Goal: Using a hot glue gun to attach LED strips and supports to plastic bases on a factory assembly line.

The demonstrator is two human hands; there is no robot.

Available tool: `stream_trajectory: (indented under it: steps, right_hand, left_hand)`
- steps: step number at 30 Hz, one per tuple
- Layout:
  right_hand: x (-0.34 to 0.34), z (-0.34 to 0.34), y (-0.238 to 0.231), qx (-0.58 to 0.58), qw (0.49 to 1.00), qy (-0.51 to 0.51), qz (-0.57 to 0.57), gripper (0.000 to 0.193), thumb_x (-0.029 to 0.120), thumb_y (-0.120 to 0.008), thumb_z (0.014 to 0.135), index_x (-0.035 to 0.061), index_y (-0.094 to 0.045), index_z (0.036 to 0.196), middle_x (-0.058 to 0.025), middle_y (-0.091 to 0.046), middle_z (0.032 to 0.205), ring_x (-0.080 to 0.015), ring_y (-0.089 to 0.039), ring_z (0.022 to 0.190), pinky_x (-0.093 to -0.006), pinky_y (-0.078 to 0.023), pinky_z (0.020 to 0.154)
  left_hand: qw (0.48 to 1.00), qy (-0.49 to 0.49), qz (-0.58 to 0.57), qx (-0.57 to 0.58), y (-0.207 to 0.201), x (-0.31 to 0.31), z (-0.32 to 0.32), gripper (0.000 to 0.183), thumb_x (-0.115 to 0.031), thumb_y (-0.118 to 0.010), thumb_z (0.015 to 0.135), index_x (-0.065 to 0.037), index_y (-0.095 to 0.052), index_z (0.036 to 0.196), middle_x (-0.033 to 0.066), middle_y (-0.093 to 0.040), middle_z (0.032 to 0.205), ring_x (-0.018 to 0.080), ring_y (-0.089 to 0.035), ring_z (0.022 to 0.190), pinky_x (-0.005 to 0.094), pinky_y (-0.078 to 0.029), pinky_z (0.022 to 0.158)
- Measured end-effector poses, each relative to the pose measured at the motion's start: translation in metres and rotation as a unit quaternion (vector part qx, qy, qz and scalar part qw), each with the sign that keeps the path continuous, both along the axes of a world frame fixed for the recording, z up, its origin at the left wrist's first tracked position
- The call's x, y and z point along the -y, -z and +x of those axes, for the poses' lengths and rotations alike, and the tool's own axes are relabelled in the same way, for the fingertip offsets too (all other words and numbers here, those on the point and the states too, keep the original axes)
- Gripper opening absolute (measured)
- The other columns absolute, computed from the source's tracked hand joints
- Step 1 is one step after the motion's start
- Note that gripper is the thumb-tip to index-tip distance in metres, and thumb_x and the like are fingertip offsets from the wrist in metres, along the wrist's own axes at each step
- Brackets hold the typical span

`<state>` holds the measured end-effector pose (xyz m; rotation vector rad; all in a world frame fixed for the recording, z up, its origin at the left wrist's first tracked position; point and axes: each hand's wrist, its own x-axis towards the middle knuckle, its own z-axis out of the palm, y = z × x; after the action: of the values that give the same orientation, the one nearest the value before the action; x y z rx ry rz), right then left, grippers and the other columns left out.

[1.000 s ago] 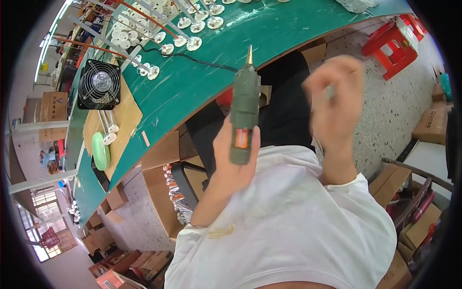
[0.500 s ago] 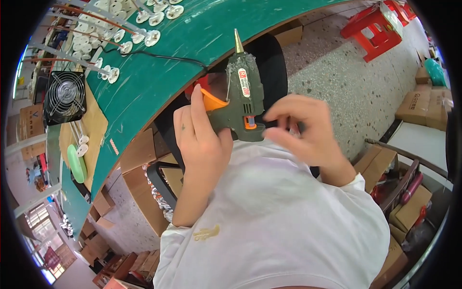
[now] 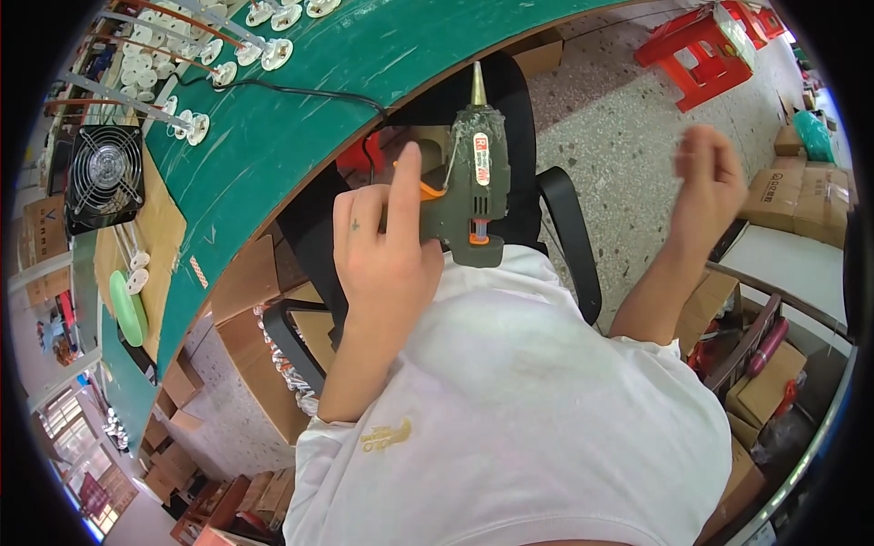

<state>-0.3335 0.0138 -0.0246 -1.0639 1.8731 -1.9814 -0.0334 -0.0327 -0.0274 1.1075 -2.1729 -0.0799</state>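
Observation:
A dark green hot glue gun (image 3: pixel 492 196) with an orange trigger is upright in front of my chest, its brass nozzle pointing away from me. My left hand (image 3: pixel 384 255) is closed around its handle, with the index finger extended up past the trigger. At the gun's rear a short piece of clear glue stick shows in an orange-rimmed slot. My right hand (image 3: pixel 710 191) is out to the right, apart from the gun and over the floor. Its fingers look bent but are smeared by motion, and whether they hold anything is hidden.
The green worktable (image 3: pixel 300 127) curves along the left, bearing white round-based parts on rods, a black fan (image 3: pixel 105 177) and a light green dish (image 3: pixel 127 308). A black cable crosses it. Red stools (image 3: pixel 701 59) stand far right; cartons (image 3: pixel 797 200) and a chair armrest (image 3: pixel 574 241) are nearby.
My right hand has pulled away from the rear of the glue gun, out to the right. The gun has shifted slightly right in view, still held by my left hand.

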Motion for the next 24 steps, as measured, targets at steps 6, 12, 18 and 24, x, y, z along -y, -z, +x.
stream_trajectory:
  steps: [6,12,18,24]
  right_hand:
    - [-0.058,-0.136,0.001,0.278,0.869,0.056,-0.406,0.028,0.013,-0.048,0.093,0.0113,-0.043,0.066,0.0007,-0.041,0.064,-0.0115,-0.039,0.058,-0.0269,-0.032,0.052]
    - [-0.011,-0.002,-0.004,0.148,0.983,-0.103,-0.032,0.017,0.013,-0.048,0.091,0.0056,-0.054,0.078,-0.0025,-0.053,0.073,-0.0114,-0.045,0.061,-0.0269,-0.036,0.056]
    - [-0.003,0.092,0.007,0.077,0.897,-0.421,0.107,0.016,0.013,-0.054,0.089,-0.0019,-0.059,0.091,-0.0065,-0.059,0.087,-0.0093,-0.052,0.071,-0.0201,-0.04,0.062]
    - [-0.005,0.108,0.01,0.042,0.88,-0.446,0.157,0.01,0.007,-0.052,0.092,-0.0022,-0.052,0.087,-0.0054,-0.057,0.082,-0.0077,-0.05,0.069,-0.0207,-0.04,0.06]
  left_hand:
    - [0.999,-0.013,0.004,0.035,0.004,-0.002,0.008,0.077,0.008,-0.061,0.043,-0.002,-0.059,0.119,0.007,-0.047,0.081,0.0238,-0.048,0.072,0.0328,-0.043,0.061]
    - [0.999,-0.01,-0.006,0.053,0.007,-0.002,0.0,0.074,0.006,-0.063,0.044,-0.002,-0.059,0.118,0.0066,-0.047,0.081,0.0234,-0.048,0.071,0.0324,-0.042,0.06]
    - [0.997,-0.025,-0.016,0.069,0.011,-0.003,0.001,0.07,0.003,-0.064,0.047,-0.002,-0.06,0.117,0.0057,-0.047,0.078,0.022,-0.048,0.069,0.0316,-0.042,0.058]
    - [0.997,-0.027,-0.034,0.057,0.017,-0.002,-0.001,0.068,0.003,-0.063,0.047,-0.001,-0.061,0.115,0.0053,-0.046,0.075,0.0215,-0.047,0.066,0.0306,-0.041,0.056]
